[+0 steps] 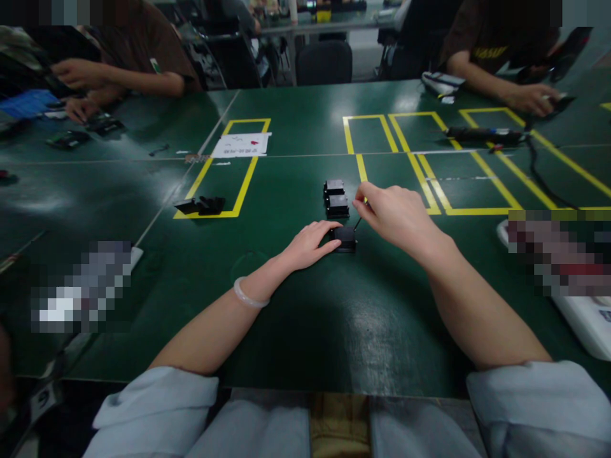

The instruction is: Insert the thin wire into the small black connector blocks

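A small black block-like part (344, 238) lies on the green table in front of me. My left hand (312, 244) grips its left side between thumb and fingers. Just up and to the right, my right hand (389, 213) pinches a thin dark rod (358, 222), whose lower end meets the part's right edge. Two similar dark parts, one (338, 203) nearer and one (334, 187) farther, stand in a row beyond the held one.
Yellow tape outlines (245, 184) mark the green table (286, 331). Black pieces (200, 205) and a white paper (242, 145) lie left. A black cabled tool (487, 135) rests at right. Two people work across the table; blurred-out devices lie at both sides.
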Action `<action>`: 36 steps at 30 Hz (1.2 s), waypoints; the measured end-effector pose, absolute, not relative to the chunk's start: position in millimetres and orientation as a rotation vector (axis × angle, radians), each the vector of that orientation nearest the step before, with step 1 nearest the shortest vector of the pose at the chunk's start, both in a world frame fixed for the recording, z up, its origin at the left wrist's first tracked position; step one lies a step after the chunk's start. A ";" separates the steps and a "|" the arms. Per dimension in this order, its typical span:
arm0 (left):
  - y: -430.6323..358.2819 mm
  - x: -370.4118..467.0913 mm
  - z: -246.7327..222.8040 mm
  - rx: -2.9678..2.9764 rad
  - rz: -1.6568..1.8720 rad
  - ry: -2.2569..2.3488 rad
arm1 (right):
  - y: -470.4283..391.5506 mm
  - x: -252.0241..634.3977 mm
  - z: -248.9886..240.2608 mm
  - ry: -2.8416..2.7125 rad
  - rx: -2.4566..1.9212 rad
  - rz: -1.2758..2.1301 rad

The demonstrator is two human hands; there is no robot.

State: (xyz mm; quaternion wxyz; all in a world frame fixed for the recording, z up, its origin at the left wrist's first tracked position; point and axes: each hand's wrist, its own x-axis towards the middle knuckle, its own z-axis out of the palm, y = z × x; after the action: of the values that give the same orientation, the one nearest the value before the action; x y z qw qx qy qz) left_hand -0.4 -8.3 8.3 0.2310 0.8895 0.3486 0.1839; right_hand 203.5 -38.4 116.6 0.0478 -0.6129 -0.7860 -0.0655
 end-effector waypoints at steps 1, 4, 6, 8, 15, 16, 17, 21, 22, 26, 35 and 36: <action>-8.3 -0.4 8.3 2.444 0.505 0.958 | -38.5 203.4 116.8 -2.397 -1.871 -0.193; -8.1 -0.3 8.4 2.442 0.505 0.959 | -38.6 203.4 116.8 -2.398 -1.874 -0.187; -8.0 -0.2 8.5 2.442 0.502 0.960 | -38.5 203.6 116.4 -2.400 -1.864 -0.190; -8.0 -0.2 8.6 2.444 0.503 0.956 | -38.4 203.6 116.2 -2.399 -1.856 -0.191; -8.4 -0.5 8.6 2.440 0.503 0.949 | -39.3 202.6 117.4 -2.400 -1.868 -0.181; -8.3 -0.5 8.6 2.440 0.506 0.947 | -39.4 202.5 117.5 -2.401 -1.866 -0.179; -8.3 -0.5 8.5 2.441 0.508 0.946 | -39.4 202.5 117.6 -2.402 -1.864 -0.176; -8.0 -0.4 8.6 2.441 0.508 0.950 | -39.9 202.5 117.9 -2.405 -1.853 -0.160; -8.0 -0.4 8.7 2.441 0.507 0.951 | -40.0 202.6 117.9 -2.404 -1.851 -0.159; -8.0 -0.4 8.8 2.440 0.504 0.953 | -40.2 202.7 117.6 -2.404 -1.846 -0.138; -7.7 -0.6 8.1 2.443 0.509 0.947 | -39.0 204.0 116.1 -2.397 -1.822 -0.118; -7.8 -0.6 8.2 2.443 0.510 0.946 | -38.9 204.0 116.1 -2.399 -1.825 -0.113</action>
State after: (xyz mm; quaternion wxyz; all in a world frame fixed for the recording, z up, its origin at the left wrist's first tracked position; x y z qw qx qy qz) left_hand -0.6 -7.8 8.2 0.2342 0.8899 0.3447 0.1857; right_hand 204.0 -38.9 116.1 0.0626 -0.6038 -0.7938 -0.0374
